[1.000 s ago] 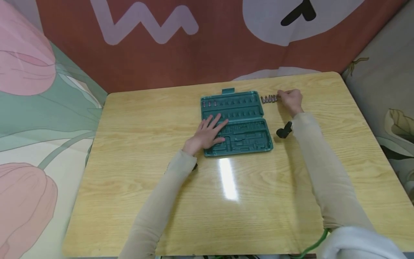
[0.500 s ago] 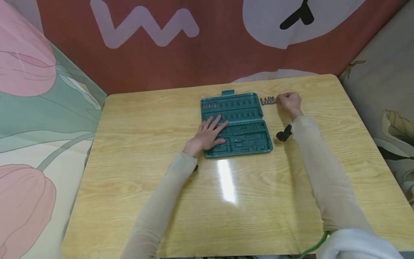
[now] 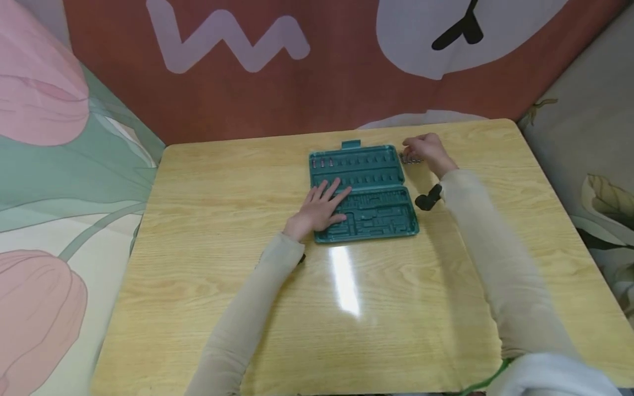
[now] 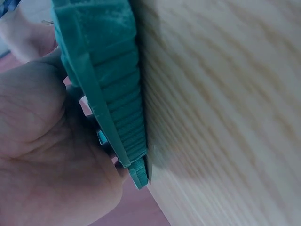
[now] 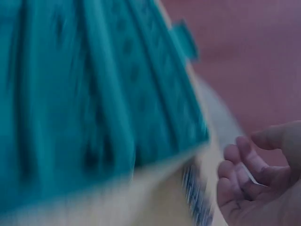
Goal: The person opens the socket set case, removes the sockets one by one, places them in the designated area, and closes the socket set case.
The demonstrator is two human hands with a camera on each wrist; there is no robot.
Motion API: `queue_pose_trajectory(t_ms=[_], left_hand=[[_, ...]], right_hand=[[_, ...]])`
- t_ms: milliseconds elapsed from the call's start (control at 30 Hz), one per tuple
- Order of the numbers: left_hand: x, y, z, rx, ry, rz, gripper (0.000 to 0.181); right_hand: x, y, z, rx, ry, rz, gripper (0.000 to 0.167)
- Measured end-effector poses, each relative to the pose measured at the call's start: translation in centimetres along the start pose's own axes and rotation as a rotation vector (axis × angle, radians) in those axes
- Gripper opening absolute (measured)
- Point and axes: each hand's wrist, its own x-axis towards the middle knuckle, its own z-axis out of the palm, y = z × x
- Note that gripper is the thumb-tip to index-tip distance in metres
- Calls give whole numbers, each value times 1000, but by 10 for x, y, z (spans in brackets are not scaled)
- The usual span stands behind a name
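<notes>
A teal plastic case (image 3: pixel 366 237) lies unfolded on the table, its moulded slots facing up. My left hand (image 3: pixel 317 213) rests on its left side with the fingers spread; in the left wrist view the palm (image 4: pixel 42 141) is beside the case's ribbed edge (image 4: pixel 117 89). A few small reddish-silver pieces, perhaps screwdriver bits (image 3: pixel 322 163), stand in the upper row's left slots. My right hand (image 3: pixel 427 151) is above a row of similar small pieces (image 3: pixel 411 160) right of the case, partly covering them. Its fingers are bent with thumb near forefinger; anything between them is hidden.
The wooden table (image 3: pixel 208 231) extends around the case and meets a red-brown cloth backdrop (image 3: pixel 337 93) at the back. A tab (image 3: pixel 351 144) sticks out from the case's far edge. A black wrist device (image 3: pixel 428 198) hangs below the right cuff.
My right hand has moved left from the right end of the row of pieces to above it, nearer the case. The left hand stays put on the case.
</notes>
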Motion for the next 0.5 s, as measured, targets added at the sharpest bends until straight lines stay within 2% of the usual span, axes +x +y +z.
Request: queue_pose_trajectory(t_ms=[200, 367, 500], left_hand=[[2, -1, 1, 25, 13, 1, 70], [3, -1, 3, 57, 9, -7, 71], [3, 0, 2, 64, 11, -19, 70]], right_hand=[[5, -36, 65, -114, -115, -51, 38], [5, -45, 115, -129, -188, -83, 34], [9, -47, 142, -102, -191, -96, 30]])
